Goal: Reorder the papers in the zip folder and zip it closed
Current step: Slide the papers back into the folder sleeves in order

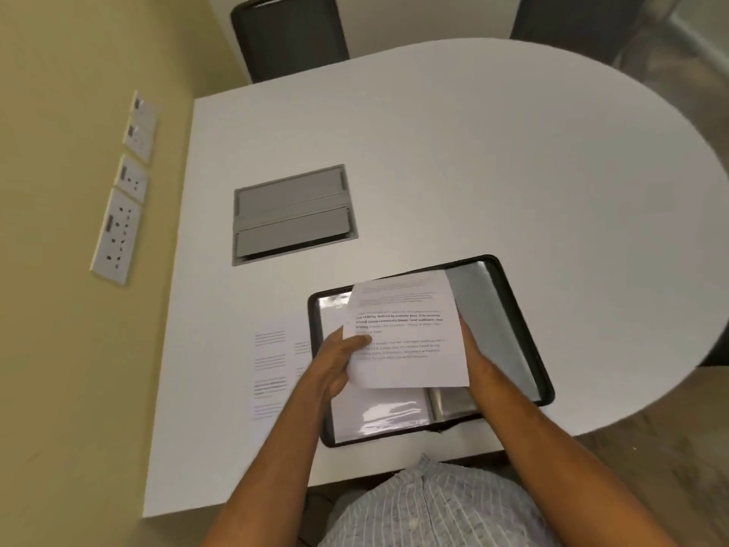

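The left hand pinches the sheet at its left edge, thumb on top; the right hand grips its right edge. The sheet hangs over the open folder and could crease against the sleeve. Loose papers lying left may get forgotten.

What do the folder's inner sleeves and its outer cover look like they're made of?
The sleeves look like clear glossy plastic: bright glare streaks run across them. The folder cover looks like black fabric or soft synthetic, matte, with a rounded zip edge; which one is unclear. The sheet held by the left hand and right hand looks like plain matte paper.
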Action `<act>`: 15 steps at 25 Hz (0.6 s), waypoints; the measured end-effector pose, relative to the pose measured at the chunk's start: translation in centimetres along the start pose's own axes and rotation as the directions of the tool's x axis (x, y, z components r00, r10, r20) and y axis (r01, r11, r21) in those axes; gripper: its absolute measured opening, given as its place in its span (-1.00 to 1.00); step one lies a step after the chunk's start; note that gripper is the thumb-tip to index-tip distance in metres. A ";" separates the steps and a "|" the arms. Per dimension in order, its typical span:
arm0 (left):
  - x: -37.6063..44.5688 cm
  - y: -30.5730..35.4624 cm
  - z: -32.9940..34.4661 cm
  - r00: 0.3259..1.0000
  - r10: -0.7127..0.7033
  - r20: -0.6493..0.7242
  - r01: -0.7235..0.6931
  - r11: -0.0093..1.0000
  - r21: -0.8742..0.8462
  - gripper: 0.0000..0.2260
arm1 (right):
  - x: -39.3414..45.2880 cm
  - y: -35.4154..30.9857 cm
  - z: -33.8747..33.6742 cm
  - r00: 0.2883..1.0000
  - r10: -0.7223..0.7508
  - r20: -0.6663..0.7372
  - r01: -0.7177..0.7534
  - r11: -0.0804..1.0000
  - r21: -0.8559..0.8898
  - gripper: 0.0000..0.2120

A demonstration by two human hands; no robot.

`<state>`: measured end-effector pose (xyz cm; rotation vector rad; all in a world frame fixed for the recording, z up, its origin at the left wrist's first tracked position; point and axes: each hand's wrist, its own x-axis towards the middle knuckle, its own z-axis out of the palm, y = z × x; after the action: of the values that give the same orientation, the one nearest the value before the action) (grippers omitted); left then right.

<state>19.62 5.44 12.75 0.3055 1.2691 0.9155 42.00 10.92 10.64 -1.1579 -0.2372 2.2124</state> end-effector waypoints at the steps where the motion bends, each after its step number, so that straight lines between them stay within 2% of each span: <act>1: 0.6 -1.2 0.6 1.000 -0.025 0.001 0.024 0.999 0.029 -0.64 | -0.3 -1.2 -1.3 0.999 -0.039 -0.026 0.039 0.999 -0.021 -0.64; 3: 1.7 -3.6 1.7 0.996 -0.084 -0.038 0.087 0.993 0.076 -0.67 | -0.8 -2.8 -3.7 0.996 -0.069 -0.058 0.064 0.994 -0.085 -0.54; 5: 2.7 -5.7 2.7 0.985 -0.125 -0.117 0.141 0.980 0.137 -0.68 | -0.8 -3.5 -6.4 0.999 0.024 -0.035 -0.029 0.988 -0.152 -0.34; 6: 3.1 -6.6 3.0 0.979 -0.138 -0.152 0.163 0.973 0.163 -0.68 | -0.7 -3.5 -7.5 0.997 0.059 -0.044 -0.067 0.978 -0.197 -0.35; 8: 3.9 -8.0 3.8 0.963 -0.162 -0.216 0.205 0.960 0.194 -0.68 | -0.2 -3.3 -9.8 0.990 0.035 -0.136 -0.088 0.909 -0.407 -0.54; 10: 4.7 -9.2 4.6 0.940 -0.164 -0.298 0.239 0.942 0.235 -0.70 | 0.7 -2.8 -11.9 0.962 -0.093 -0.258 -0.099 0.758 -0.644 -0.79; 11: 5.0 -9.7 4.8 0.928 -0.160 -0.336 0.254 0.932 0.258 -0.71 | 1.1 -2.4 -12.9 0.943 -0.137 -0.303 -0.125 0.699 -0.704 -0.90; 12: 5.3 -10.3 5.1 0.917 -0.160 -0.366 0.270 0.923 0.273 -0.72 | 1.4 -2.0 -13.6 0.930 -0.154 -0.333 -0.152 0.664 -0.732 -0.94; 15: 6.5 -12.3 5.1 0.894 -0.202 -0.401 0.332 0.898 0.289 -0.81 | 1.8 -1.4 -14.2 0.910 -0.158 -0.383 -0.226 0.587 -0.778 -0.87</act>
<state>29.47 3.89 1.78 0.2334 1.7763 0.5094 53.08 11.36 1.49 -2.1022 -1.1539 1.7954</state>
